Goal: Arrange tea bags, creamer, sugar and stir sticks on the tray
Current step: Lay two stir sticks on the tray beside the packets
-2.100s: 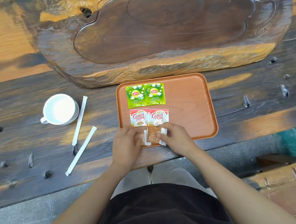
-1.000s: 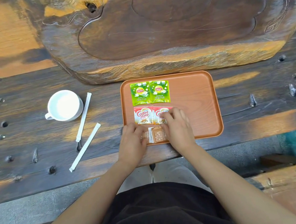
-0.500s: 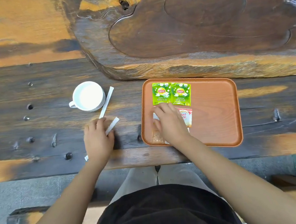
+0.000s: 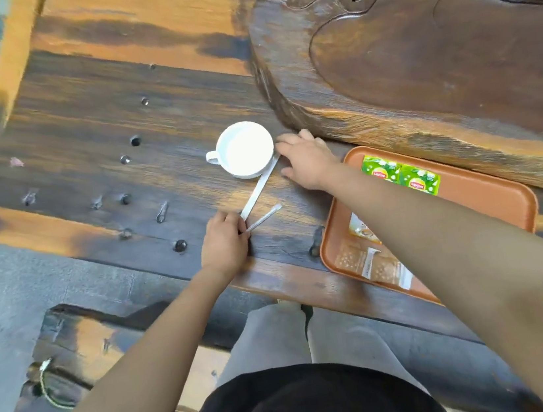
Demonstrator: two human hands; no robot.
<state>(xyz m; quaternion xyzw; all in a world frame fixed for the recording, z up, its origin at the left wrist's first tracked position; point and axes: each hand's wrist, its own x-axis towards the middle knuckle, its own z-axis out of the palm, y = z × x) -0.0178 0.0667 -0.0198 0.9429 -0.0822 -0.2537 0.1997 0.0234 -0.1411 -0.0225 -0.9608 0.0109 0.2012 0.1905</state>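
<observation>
1. The left hand point(image 4: 223, 246) pinches the near ends of the two stir sticks point(image 4: 258, 192) on the table point(image 4: 81, 134); lift both together so neither slips
2. The right hand point(image 4: 306, 163), fingers spread, rests by the longer stick's far end beside the white cup point(image 4: 244, 149); steady it without nudging the cup
3. Tea bags point(image 4: 401, 179), creamer and sugar sachets point(image 4: 370, 262) already lie on the tray point(image 4: 490, 197); its bare right side looks the best place for the sticks

Left hand point(image 4: 223, 245) pinching two stir sticks point(image 4: 258, 190), right hand point(image 4: 306, 163) beside white cup point(image 4: 244, 149), tray point(image 4: 490, 199) right
</observation>
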